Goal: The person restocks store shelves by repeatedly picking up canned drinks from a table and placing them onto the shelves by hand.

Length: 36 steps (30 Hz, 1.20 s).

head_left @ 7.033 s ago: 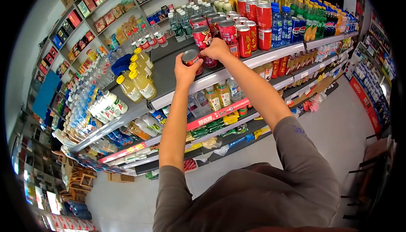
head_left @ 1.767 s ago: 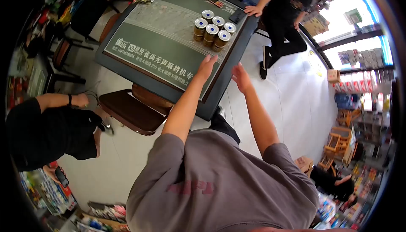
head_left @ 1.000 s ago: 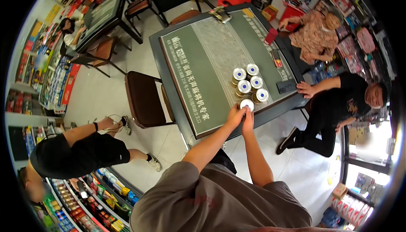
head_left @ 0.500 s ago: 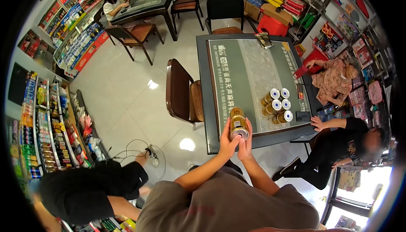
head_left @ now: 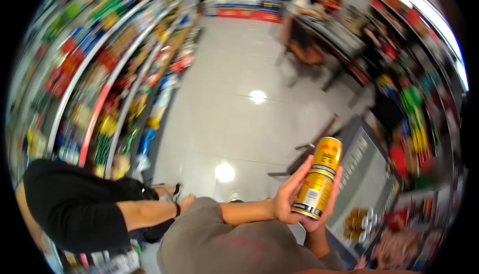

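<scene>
Two gold cans, an upper one (head_left: 327,153) and a lower one (head_left: 314,194), are stacked end to end and tilted, their tops leaning right. My left hand (head_left: 288,199) wraps the left side of the lower can. From the right and below, my right hand (head_left: 322,219) presses against the same can, its fingers partly hidden behind it. To the right, several gold cans with silver ends (head_left: 357,224) stand in a group on the green-topped table (head_left: 361,149), blurred.
Shelves of packaged goods (head_left: 107,89) run along the left, blurred. A person in black (head_left: 75,204) is close at the left, one arm reaching towards my side. A chair (head_left: 299,161) stands by the table. Farther off, another person (head_left: 307,4) sits at a second table (head_left: 339,34).
The view has swung left, towards the shelves, and the table now lies at the lower right. Both hands have lifted the stacked cans away from the table. Earlier, the hands were empty over the table.
</scene>
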Motion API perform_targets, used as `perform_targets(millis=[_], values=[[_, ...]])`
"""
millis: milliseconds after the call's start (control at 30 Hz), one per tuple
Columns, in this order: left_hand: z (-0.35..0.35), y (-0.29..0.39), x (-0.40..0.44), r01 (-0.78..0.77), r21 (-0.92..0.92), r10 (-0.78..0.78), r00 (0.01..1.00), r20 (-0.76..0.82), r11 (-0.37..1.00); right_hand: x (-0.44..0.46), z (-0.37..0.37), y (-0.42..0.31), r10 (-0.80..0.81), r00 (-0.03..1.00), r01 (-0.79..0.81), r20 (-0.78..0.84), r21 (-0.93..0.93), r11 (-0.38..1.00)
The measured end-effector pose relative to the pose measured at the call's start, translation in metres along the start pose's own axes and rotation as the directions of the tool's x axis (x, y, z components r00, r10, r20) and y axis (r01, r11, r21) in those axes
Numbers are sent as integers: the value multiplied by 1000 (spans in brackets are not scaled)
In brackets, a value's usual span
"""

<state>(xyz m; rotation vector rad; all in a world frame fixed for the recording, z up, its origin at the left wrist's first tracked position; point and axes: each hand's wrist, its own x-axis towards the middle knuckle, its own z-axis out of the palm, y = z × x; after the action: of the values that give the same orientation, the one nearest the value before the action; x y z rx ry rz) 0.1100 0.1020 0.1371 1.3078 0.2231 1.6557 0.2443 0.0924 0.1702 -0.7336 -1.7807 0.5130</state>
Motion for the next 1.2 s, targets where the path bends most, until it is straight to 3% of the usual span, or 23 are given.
perform_targets(millis=[100, 133, 167, 233, 300, 367, 467, 500, 567, 667, 767, 800, 900, 967, 1033, 1100, 1200], values=[[-75, 54, -12, -183, 149, 192, 980, -49, 972, 25, 89, -16, -5, 997, -4, 73, 120, 993], [-94, 76, -16, -189, 201, 211, 973, -93, 961, 35, 117, -23, -15, 994, -5, 110, 183, 983], [-72, 76, -13, -182, 267, 221, 967, -125, 946, 38, 101, -20, -24, 991, -12, 132, 261, 965], [-118, 121, -29, -196, 404, 292, 937, -191, 894, 56, 169, -38, -77, 980, -6, 183, 415, 910], [-144, 151, -40, -208, 554, 378, 901, -212, 806, 65, 214, -35, -225, 949, 61, 222, 571, 819], [-165, 182, -55, -207, 714, 477, 856, -199, 669, 69, 252, -36, -223, 926, -31, 304, 650, 759], [-180, 205, -69, -169, 775, 595, 744, -305, 608, 89, 307, -60, -160, 820, -363, 550, 715, 598], [-188, 217, -75, -102, 819, 606, 725, -327, 564, 90, 330, -59, -249, 803, -331, 542, 752, 569], [-206, 242, -87, 47, 881, 626, 685, -372, 472, 93, 375, -52, -497, 767, -121, 405, 853, 507], [-238, 275, -90, 125, 889, 697, 576, -427, 442, 107, 435, -67, -571, 701, -72, 427, 839, 540], [-280, 316, -87, 146, 895, 740, 516, -433, 422, 140, 505, -93, -647, 600, -224, 470, 875, 429], [-295, 334, -84, 175, 924, 761, 527, -379, 339, 147, 532, -103, -658, 613, -244, 437, 897, 369], [-338, 382, -71, 245, 888, 777, 430, -459, 389, 172, 594, -151, -561, 612, -553, 558, 809, 201], [-369, 424, -63, 276, 869, 791, 366, -491, 411, 196, 630, -186, -569, 524, -697, 634, 703, 142], [-407, 474, -61, 356, 862, 829, 302, -471, 360, 207, 681, -215, -547, 569, -699, 614, 712, 72], [-427, 536, -48, 362, 846, 831, 255, -494, 392, 211, 752, -243, -485, 639, -676, 597, 737, 16], [-481, 622, -59, 477, 779, 845, 128, -519, 407, 245, 833, -314, -503, 515, -743, 694, 654, 142]])
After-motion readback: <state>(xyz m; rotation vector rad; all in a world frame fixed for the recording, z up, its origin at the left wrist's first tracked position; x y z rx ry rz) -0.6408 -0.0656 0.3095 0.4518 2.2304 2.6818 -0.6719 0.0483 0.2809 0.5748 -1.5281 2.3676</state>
